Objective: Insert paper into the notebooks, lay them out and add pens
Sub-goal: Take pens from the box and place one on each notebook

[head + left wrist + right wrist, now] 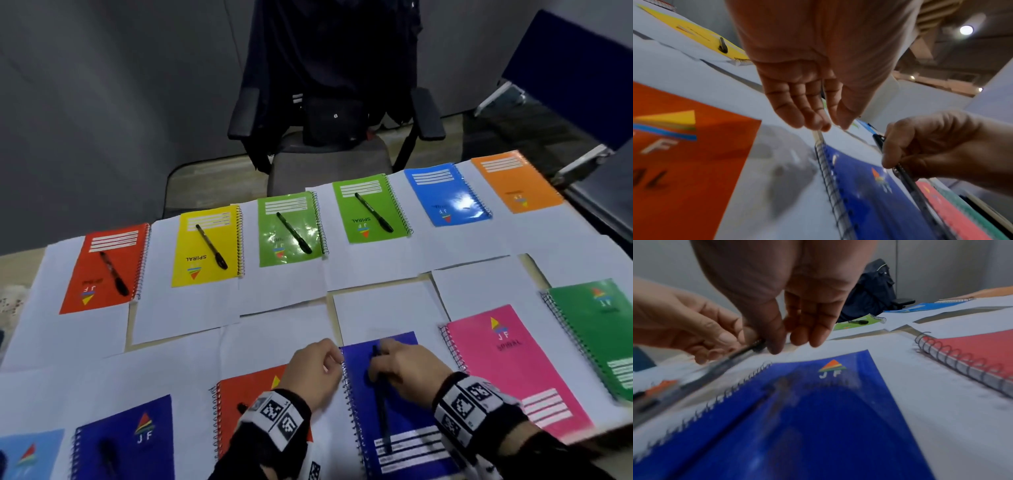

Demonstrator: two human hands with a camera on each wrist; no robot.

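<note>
A dark blue spiral notebook (407, 431) (807, 418) lies on a white sheet in the near row. My right hand (407, 370) (785, 340) hovers over its cover and pinches a black pen (383, 418) (906, 177) near its far end. The pen runs back toward my wrist, just above the cover. My left hand (317, 368) (830, 125) is beside the notebook's spiral edge with relaxed fingers and holds nothing. To the right lie a pink notebook (513, 370) and a green notebook (599, 335), neither with a pen.
The far row holds red (102, 267), yellow (205, 246) and two green notebooks with pens, then blue (445, 195) and orange (513, 181) ones without. A red notebook (246, 394) and another dark blue one (126, 442) lie near left. An office chair (329, 137) stands beyond the table.
</note>
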